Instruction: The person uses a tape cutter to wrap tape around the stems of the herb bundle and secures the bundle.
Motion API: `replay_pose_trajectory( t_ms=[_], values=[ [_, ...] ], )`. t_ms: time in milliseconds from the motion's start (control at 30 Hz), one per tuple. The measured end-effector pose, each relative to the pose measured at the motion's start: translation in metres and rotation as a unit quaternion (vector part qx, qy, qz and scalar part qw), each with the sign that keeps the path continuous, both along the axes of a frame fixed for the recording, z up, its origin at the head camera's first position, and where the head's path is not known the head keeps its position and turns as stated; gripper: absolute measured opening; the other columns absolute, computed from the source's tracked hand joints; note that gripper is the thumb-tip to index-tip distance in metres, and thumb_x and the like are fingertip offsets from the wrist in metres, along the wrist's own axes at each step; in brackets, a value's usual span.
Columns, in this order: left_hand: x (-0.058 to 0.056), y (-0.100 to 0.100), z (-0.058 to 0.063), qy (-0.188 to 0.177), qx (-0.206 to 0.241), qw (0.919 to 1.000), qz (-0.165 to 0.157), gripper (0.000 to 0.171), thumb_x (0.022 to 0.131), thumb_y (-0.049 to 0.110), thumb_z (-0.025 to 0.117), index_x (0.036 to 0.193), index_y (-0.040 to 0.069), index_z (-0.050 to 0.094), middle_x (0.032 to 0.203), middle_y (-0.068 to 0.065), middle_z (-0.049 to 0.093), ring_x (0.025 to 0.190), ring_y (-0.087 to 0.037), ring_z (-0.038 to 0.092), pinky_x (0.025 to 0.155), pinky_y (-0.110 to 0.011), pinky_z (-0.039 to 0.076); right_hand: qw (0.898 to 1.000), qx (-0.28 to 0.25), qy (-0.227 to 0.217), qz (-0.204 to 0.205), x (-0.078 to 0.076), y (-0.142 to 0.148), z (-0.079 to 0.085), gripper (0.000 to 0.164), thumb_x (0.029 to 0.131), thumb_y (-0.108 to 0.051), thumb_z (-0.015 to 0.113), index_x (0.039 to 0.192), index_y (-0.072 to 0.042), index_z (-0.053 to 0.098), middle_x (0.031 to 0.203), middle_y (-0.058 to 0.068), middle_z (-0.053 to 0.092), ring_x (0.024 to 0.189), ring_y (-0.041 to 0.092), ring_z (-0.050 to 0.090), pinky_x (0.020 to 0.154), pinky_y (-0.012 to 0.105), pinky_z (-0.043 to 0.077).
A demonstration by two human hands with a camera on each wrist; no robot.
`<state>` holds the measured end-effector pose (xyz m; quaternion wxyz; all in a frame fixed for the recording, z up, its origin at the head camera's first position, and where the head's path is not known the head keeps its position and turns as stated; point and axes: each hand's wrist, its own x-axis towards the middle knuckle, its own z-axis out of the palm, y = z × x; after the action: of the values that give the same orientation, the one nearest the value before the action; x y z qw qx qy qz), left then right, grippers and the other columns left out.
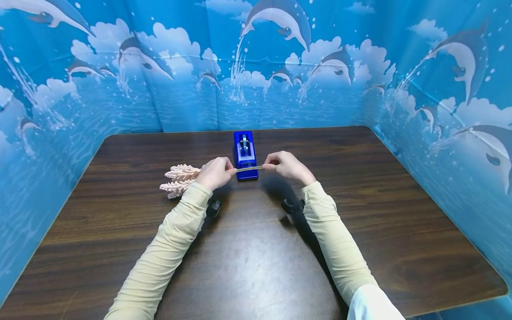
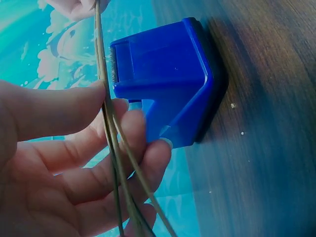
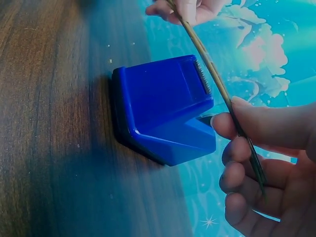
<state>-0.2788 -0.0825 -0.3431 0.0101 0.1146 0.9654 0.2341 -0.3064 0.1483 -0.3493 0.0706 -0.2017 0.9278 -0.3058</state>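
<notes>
Both hands pinch a thin bundle of stems (image 1: 249, 169) and hold it level between them, over the front of a blue tape dispenser (image 1: 247, 174). My left hand (image 1: 216, 172) grips it near the pale pink feathery flower sprays (image 1: 181, 173), which stick out on the far left side of that hand. In the left wrist view the stems (image 2: 111, 129) fan apart below the thumb. My right hand (image 1: 289, 164) pinches the other end between thumb and forefinger. Across its palm, in the right wrist view, lie the stem tips (image 3: 257, 170). A faint glossy patch shows on the bundle (image 3: 207, 58).
The dispenser's serrated cutter (image 3: 201, 78) faces the stems. A dark wooden table (image 1: 384, 231) lies under everything, with a blue dolphin-print curtain (image 1: 184, 102) round its back and sides. Black wrist straps (image 1: 294, 206) hang below the sleeves.
</notes>
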Motion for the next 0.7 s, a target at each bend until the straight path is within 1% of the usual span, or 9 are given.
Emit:
replay_pose_trajectory(
  t_ms=[67,133,200,300,400,533,600,700],
  values=[
    [-0.0006,0.0006,-0.001,-0.002,0.001,1.0,0.0,0.021,0.093,0.026,0.061,0.086,0.007,0.063,0.09,-0.011,0.068,0.089,-0.03,0.063,0.085,-0.048,0.045,1.0,-0.005,-0.01,-0.001,0.0004,0.0002,0.0001,0.02,0.096,-0.023,0.06,0.092,-0.005,0.068,0.079,0.003,0.063,0.075,0.019,0.056,0.065,0.025,0.042],
    [-0.0008,0.0014,-0.0018,-0.006,0.003,1.0,0.002,0.02,0.093,0.026,0.061,0.087,0.007,0.063,0.093,-0.012,0.069,0.092,-0.031,0.063,0.089,-0.049,0.044,1.0,-0.009,-0.024,0.002,0.0006,0.0006,-0.0002,0.022,0.097,-0.022,0.059,0.093,-0.003,0.067,0.08,0.008,0.065,0.077,0.025,0.061,0.065,0.025,0.043],
    [-0.0004,0.0024,-0.0018,-0.008,0.005,0.9999,0.005,0.02,0.093,0.026,0.061,0.087,0.007,0.062,0.095,-0.014,0.07,0.096,-0.032,0.064,0.092,-0.051,0.041,0.999,-0.008,-0.036,0.007,0.0004,0.0011,-0.0013,0.025,0.098,-0.022,0.056,0.096,0.0,0.067,0.082,0.013,0.067,0.079,0.028,0.063,0.066,0.026,0.045],
    [-0.0003,0.0034,-0.0011,-0.003,0.011,0.9999,0.012,0.019,0.091,0.025,0.063,0.087,0.007,0.063,0.097,-0.015,0.07,0.1,-0.035,0.064,0.095,-0.053,0.04,0.999,-0.003,-0.035,0.006,-0.0008,0.0015,-0.0029,0.031,0.101,-0.025,0.051,0.096,0.001,0.069,0.089,0.018,0.069,0.079,0.024,0.06,0.072,0.029,0.045],
    [-0.0006,0.0034,0.0004,0.01,0.016,0.9996,0.02,0.018,0.09,0.024,0.065,0.084,0.006,0.063,0.095,-0.016,0.07,0.099,-0.036,0.064,0.094,-0.052,0.041,1.0,0.005,-0.018,0.005,-0.0024,0.0006,-0.0038,0.037,0.102,-0.027,0.047,0.093,0.0,0.071,0.095,0.018,0.071,0.078,0.017,0.054,0.076,0.03,0.044],
    [-0.0011,0.0027,0.0018,0.021,0.023,0.9991,0.029,0.018,0.088,0.022,0.067,0.082,0.006,0.061,0.093,-0.018,0.07,0.097,-0.037,0.064,0.091,-0.052,0.043,1.0,0.01,-0.004,0.003,-0.0036,-0.0016,-0.0038,0.035,0.102,-0.027,0.049,0.088,-0.002,0.07,0.092,0.015,0.07,0.074,0.016,0.049,0.072,0.029,0.04],
    [-0.0017,0.0029,0.0013,0.017,0.029,0.9989,0.031,0.02,0.089,0.024,0.066,0.087,0.005,0.061,0.096,-0.018,0.07,0.099,-0.037,0.064,0.093,-0.051,0.041,1.0,0.011,0.003,-0.003,-0.0041,-0.0019,-0.0036,0.032,0.101,-0.027,0.051,0.088,-0.004,0.069,0.09,0.013,0.069,0.073,0.015,0.049,0.07,0.028,0.039],
    [-0.0025,0.0048,-0.0003,0.014,0.027,0.9992,0.027,0.027,0.094,0.028,0.06,0.105,0.003,0.059,0.105,-0.019,0.069,0.105,-0.038,0.062,0.096,-0.053,0.035,1.0,0.005,0.019,-0.016,-0.0049,-0.0014,-0.0023,0.027,0.098,-0.026,0.056,0.089,-0.005,0.07,0.087,0.01,0.068,0.075,0.015,0.05,0.069,0.027,0.04]
  ],
)
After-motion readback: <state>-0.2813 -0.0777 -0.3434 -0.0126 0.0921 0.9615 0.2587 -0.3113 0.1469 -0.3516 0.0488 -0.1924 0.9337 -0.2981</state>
